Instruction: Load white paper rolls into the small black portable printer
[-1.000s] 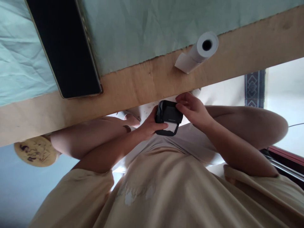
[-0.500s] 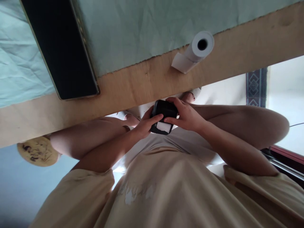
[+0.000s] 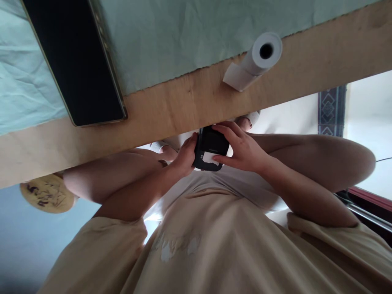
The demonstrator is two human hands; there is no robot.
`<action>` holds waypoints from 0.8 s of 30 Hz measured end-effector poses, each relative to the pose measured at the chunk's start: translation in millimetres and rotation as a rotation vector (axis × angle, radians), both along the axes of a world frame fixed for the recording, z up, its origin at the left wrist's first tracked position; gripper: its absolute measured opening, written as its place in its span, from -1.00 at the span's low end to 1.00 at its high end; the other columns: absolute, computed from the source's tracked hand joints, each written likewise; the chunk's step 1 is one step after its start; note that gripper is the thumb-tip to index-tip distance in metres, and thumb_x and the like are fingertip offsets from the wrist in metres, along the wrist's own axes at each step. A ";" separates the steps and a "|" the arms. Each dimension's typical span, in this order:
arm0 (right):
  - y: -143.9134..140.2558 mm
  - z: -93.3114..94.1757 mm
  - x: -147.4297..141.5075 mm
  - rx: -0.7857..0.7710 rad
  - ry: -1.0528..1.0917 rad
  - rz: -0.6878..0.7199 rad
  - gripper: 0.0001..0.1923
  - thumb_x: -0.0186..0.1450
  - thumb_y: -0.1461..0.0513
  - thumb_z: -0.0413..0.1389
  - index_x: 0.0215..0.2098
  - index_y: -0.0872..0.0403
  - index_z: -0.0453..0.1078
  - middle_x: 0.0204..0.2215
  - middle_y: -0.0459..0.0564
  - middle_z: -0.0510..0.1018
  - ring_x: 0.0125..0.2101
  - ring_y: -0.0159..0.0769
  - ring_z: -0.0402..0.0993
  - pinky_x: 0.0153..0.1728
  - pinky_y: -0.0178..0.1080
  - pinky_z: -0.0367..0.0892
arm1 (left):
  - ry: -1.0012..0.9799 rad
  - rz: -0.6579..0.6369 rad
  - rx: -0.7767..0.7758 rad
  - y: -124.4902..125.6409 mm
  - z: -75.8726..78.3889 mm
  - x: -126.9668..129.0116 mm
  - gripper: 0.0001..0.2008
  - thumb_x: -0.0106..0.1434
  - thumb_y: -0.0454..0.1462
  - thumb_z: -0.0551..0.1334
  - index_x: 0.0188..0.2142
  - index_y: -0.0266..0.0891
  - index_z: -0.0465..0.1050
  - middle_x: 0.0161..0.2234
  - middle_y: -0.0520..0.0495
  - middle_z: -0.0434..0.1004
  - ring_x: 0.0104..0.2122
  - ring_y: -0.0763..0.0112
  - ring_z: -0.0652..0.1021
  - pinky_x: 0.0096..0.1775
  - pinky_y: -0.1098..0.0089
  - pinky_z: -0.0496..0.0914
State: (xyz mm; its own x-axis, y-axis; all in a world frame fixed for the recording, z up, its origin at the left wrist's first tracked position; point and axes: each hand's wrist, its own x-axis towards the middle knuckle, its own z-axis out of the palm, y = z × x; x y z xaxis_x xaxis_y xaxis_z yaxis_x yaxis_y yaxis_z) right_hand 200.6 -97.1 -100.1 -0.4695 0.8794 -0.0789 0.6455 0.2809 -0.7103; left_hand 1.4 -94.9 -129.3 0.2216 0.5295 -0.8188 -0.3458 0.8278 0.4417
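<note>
Between both hands, just below the table edge and above the lap, is a small black receipt printer (image 3: 213, 141) with a torn piece of white paper (image 3: 208, 158) at its lower face. My left hand (image 3: 186, 155) grips the printer's left side, its thumb along that edge. My right hand (image 3: 241, 147) wraps the right side, fingers over the top and thumb on the white paper. A white paper roll (image 3: 255, 59) stands on the table edge above, its loose end hanging out to the left. The undersides of the printer and several fingertips are hidden.
A wooden table (image 3: 171, 108) partly covered by a pale green cloth (image 3: 183, 36) spans the upper view. A dark phone-like slab (image 3: 76, 61) lies at its left. Below are my bent legs, a round stool top (image 3: 47, 194) at left, and a patterned strip (image 3: 331, 112) at right.
My left thumb has moved off the printer's front to its left edge. My right thumb has shifted down onto the white paper, and more of the printer's face shows.
</note>
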 end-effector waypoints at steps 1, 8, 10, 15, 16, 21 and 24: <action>0.0 -0.2 -0.2 0.001 0.009 -0.006 -0.17 0.34 -0.21 0.15 0.37 0.06 0.15 0.21 0.26 0.39 0.21 -0.01 0.42 0.15 0.04 0.48 | 0.014 -0.004 -0.002 0.4 1.1 0.4 -0.43 0.07 0.24 0.43 -0.31 -0.17 0.43 -0.53 0.07 0.39 -0.37 0.28 0.59 -0.36 0.31 0.49; 3.8 9.9 0.9 0.033 0.004 -0.097 -0.30 0.33 -0.17 0.17 0.26 0.05 0.31 0.11 0.21 0.47 0.12 -0.05 0.44 0.10 0.01 0.48 | 0.022 0.032 -0.041 -0.1 -3.5 0.0 -0.49 0.16 0.19 0.36 -0.25 -0.20 0.51 -0.51 0.01 0.44 -0.41 0.27 0.57 -0.38 0.29 0.47; 5.8 13.3 3.3 0.087 -0.021 -0.148 -0.40 0.34 -0.14 0.16 0.19 0.04 0.38 0.03 0.19 0.51 0.07 -0.05 0.46 0.06 0.03 0.47 | -0.007 -0.024 -0.072 -0.2 -4.6 -0.8 -0.46 0.14 0.23 0.34 -0.25 -0.20 0.52 -0.50 -0.02 0.47 -0.44 0.25 0.56 -0.41 0.27 0.45; 12.9 17.9 13.2 0.190 -0.226 -0.405 -0.69 0.39 0.05 0.08 -0.04 0.05 0.49 -0.12 0.17 0.57 -0.09 -0.03 0.49 -0.08 0.01 0.42 | -0.053 -0.093 -0.072 -0.6 4.4 1.0 -0.43 -0.07 0.11 0.54 -0.22 -0.19 0.50 -0.39 0.03 0.59 -0.42 0.40 0.55 -0.40 0.42 0.40; 14.1 18.6 14.4 0.209 -0.277 -0.446 -0.71 0.39 0.08 0.07 -0.08 0.06 0.50 -0.13 0.17 0.58 -0.10 -0.02 0.49 -0.08 0.01 0.41 | -0.054 -0.089 -0.071 -0.9 6.7 1.7 -0.42 -0.09 0.08 0.56 -0.22 -0.19 0.50 -0.37 0.05 0.60 -0.40 0.43 0.55 -0.38 0.44 0.40; 11.7 22.4 4.3 0.152 -0.416 -0.279 -0.64 0.45 0.07 -0.04 -0.24 0.05 0.54 -0.31 0.10 0.60 -0.26 -0.15 0.47 -0.18 -0.10 0.28 | -0.062 -0.093 -0.059 -1.0 12.0 5.1 -0.41 -0.08 0.06 0.56 -0.17 -0.18 0.48 -0.32 0.05 0.62 -0.31 0.38 0.59 -0.29 0.43 0.42; 5.1 22.1 -9.9 0.045 -0.454 -0.168 -0.67 0.44 0.09 0.00 -0.28 0.05 0.55 -0.35 0.05 0.61 -0.41 -0.30 0.38 -0.36 -0.17 0.07 | -0.063 -0.084 -0.021 -0.3 11.7 6.5 -0.43 -0.06 0.08 0.54 -0.19 -0.18 0.46 -0.34 0.05 0.61 -0.30 0.37 0.58 -0.29 0.42 0.41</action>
